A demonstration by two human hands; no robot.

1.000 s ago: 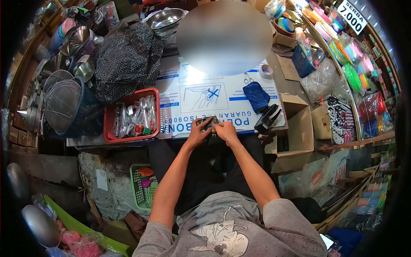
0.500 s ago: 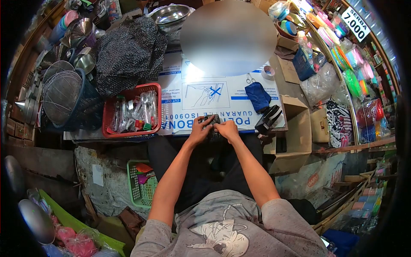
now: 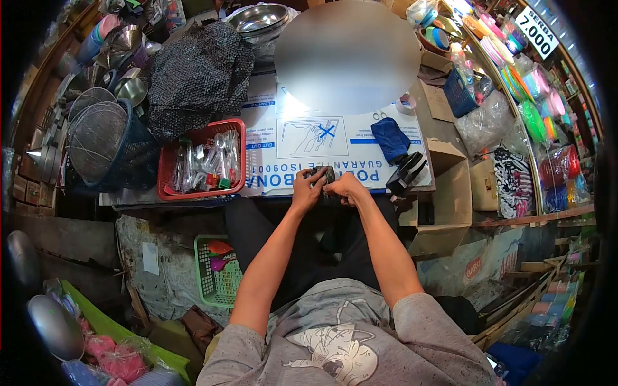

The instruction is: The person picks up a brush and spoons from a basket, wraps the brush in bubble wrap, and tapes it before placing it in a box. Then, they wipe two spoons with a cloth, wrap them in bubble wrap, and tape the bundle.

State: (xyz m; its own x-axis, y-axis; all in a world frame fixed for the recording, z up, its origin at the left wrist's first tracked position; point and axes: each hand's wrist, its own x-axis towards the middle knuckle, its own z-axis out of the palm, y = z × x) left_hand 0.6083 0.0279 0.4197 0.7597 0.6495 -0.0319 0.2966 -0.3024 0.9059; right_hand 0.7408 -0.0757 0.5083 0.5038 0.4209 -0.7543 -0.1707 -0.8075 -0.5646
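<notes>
At the near edge of the table, a small dark bundle (image 3: pixel 329 175) sits between my two hands; what it is made of is too small to tell. My left hand (image 3: pixel 308 189) grips its left side with bent fingers. On its right side, my right hand (image 3: pixel 347 189) has its fingers closed on the bundle's edge. Right of my hands lie a blue pouch (image 3: pixel 390 139) and a black strapped item (image 3: pixel 407 172). A red basket (image 3: pixel 243 154) of wrapped cutlery stands to the left on the table.
Dark bubble wrap (image 3: pixel 199 77) and a blue basket (image 3: pixel 132 151) with wire strainers fill the left. Scissors (image 3: pixel 381 116) and a tape roll (image 3: pixel 406 103) lie behind the pouch. An open cardboard box (image 3: pixel 450 193) stands right. Below is a green basket (image 3: pixel 205 270).
My right hand has turned and closed more, moving slightly right and down beside the bundle. My left hand still holds the bundle. The whole view has shifted slightly.
</notes>
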